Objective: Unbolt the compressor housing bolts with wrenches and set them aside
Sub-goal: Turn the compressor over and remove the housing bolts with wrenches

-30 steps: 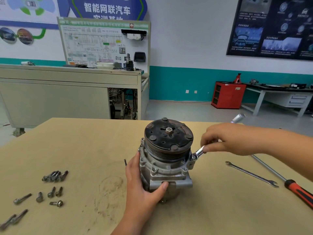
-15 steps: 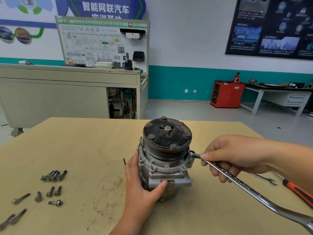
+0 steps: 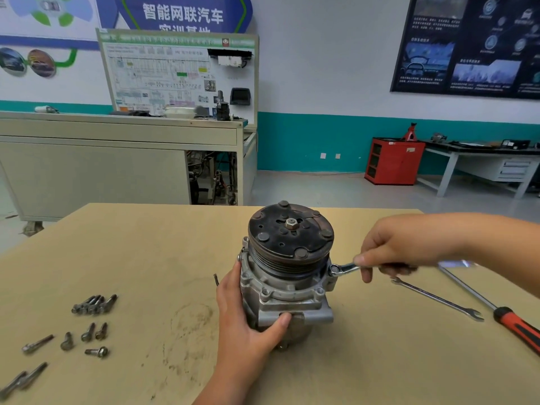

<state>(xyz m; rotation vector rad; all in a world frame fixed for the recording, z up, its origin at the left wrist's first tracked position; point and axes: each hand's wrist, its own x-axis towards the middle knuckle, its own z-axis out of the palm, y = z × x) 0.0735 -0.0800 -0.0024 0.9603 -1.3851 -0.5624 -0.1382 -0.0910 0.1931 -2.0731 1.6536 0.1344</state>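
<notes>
Compressor [image 3: 280, 290] stands on end near the middle of the table [image 3: 146, 258], its dark pulley [image 3: 290, 229] on top. It is a cast metal body, so I judge it heavy and rigid. It is not fragile, but it is round enough to twist under wrench torque, so it needs bracing low on the housing rather than on the pulley, which would probably spin.

The left hand [image 3: 248, 314] does that. It is wrapped round the housing at 7 o'clock, with the thumb hooked over the front lug and the fingers out of sight behind. The bolt [image 3: 334, 269] in hand sits on the flange at 3 o'clock. It is small and steel, and probably oily once free, so it is best pinched by the head.

The wrench [image 3: 347, 268] has its ring end on that bolt, though I cannot tell whether it is fully seated. The right hand [image 3: 388, 249] grips the shaft close to the ring, fingers curled round it. The far end is blurred.

Loose bolts [image 3: 93, 305] lie well apart at 8 o'clock. A spare wrench [image 3: 435, 299] lies at 4 o'clock, and beyond it a red-handled screwdriver [image 3: 514, 325].
</notes>
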